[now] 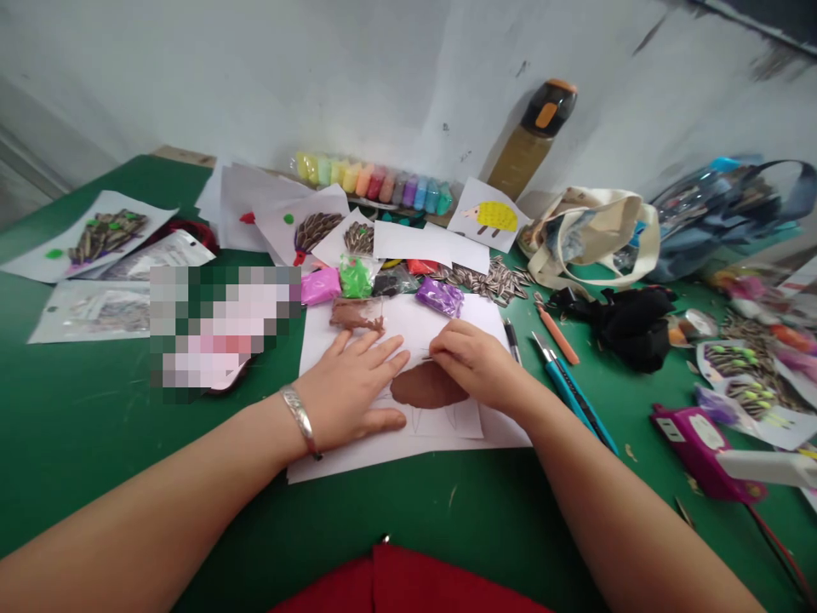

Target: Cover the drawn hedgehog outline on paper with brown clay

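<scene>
A flat brown clay oval (pixel 425 390) covers part of a pencil drawing on a small white paper (pixel 471 421). That paper lies on larger white sheets (pixel 319 464). My left hand (pixel 351 387), with a silver bracelet at the wrist, rests palm down on the paper with fingers spread, left of the oval. At the oval's upper right edge, my right hand (pixel 476 362) is closed in a pinch. Whatever sits between those fingertips is too small to make out. Just beyond my left fingers lies an opened brown clay packet (pixel 357 315).
Clay packs, purple (pixel 440 297), green (pixel 356 277) and pink (pixel 320 286), lie behind the paper beside loose sunflower seeds (pixel 491 279). To the right are a pen (pixel 511 340), a blue utility knife (pixel 578 396) and a magenta glue gun (pixel 702 451). A bottle (pixel 533 140) stands by the wall.
</scene>
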A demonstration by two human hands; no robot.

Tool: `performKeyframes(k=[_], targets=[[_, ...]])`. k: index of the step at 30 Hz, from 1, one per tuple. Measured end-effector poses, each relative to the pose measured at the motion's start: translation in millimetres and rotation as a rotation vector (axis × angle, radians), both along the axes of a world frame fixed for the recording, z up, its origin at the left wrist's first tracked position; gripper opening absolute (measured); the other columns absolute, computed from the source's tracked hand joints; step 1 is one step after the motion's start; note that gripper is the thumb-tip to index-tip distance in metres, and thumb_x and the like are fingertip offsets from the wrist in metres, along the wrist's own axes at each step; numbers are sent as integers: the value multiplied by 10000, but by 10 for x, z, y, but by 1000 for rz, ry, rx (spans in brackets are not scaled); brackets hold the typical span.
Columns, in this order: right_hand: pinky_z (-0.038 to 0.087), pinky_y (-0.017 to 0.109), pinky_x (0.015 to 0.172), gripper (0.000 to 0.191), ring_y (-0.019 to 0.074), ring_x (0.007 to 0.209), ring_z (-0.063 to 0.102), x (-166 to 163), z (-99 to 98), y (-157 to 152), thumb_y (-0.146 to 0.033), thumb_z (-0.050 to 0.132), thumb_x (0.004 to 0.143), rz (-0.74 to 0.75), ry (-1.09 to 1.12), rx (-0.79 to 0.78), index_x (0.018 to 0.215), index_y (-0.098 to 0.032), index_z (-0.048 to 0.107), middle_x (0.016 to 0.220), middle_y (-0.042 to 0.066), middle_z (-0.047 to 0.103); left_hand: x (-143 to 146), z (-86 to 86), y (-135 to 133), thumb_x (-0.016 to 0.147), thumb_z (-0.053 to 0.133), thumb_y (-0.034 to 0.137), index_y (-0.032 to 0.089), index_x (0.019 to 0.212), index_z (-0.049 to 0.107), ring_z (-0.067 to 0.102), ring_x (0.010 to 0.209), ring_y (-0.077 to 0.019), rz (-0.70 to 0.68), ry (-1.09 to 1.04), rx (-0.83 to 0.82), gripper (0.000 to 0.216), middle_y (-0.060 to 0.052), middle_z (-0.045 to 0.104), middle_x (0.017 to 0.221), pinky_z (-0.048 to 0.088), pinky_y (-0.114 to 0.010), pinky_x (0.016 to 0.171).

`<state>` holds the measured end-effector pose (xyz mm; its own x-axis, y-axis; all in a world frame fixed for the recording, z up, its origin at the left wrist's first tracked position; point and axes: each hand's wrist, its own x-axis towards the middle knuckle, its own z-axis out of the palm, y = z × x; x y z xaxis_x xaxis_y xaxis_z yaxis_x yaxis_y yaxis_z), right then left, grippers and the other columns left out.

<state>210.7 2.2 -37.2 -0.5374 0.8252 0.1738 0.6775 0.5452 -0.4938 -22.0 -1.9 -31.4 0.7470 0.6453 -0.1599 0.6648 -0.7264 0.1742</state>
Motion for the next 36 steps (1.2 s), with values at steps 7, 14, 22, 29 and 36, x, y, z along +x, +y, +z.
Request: performKeyframes(k=[7, 14, 22, 29, 36], targets=[[419, 304, 750, 200, 176, 822, 518, -45, -48, -30, -169, 440, 944, 40, -50, 17, 873, -164, 627, 870, 62, 558, 4, 6, 1, 847, 555, 590, 175, 1447, 385, 297, 1364, -373, 4, -1, -10, 749, -97, 305, 1547, 237, -554, 1075], [411, 302, 749, 200, 176, 827, 518, -48, -65, -30, -172, 435, 940, 20, -63, 8, 879, -171, 626, 878, 63, 559, 2, -1, -4, 847, 554, 582, 176, 1436, 397, 302, 1364, -374, 4, -19, -2, 733, -113, 320, 1538, 241, -543, 1070], [406, 290, 737, 166, 167, 806, 518, -23, -57, -17, -154, 466, 921, -17, -3, -5, 853, -182, 615, 862, 47, 556, -4, -7, -3, 847, 553, 584, 186, 1429, 406, 302, 1363, -373, 1, -26, 7, 721, -110, 317, 1541, 246, -525, 1069], [405, 302, 754, 173, 178, 817, 513, 3, -61, -11, -155, 461, 922, -9, -45, 15, 851, -172, 618, 852, 53, 550, -7, -5, -1, 848, 551, 585, 191, 1437, 395, 295, 1370, -372, 4, -15, 2, 726, -108, 313, 1543, 238, -540, 1075], [404, 312, 766, 194, 188, 837, 508, 35, -48, -20, -166, 436, 937, -5, -96, 22, 856, -170, 613, 858, 66, 555, -9, -13, 2, 851, 539, 592, 196, 1430, 405, 296, 1369, -370, -2, -20, 11, 715, -109, 319, 1540, 242, -537, 1075]])
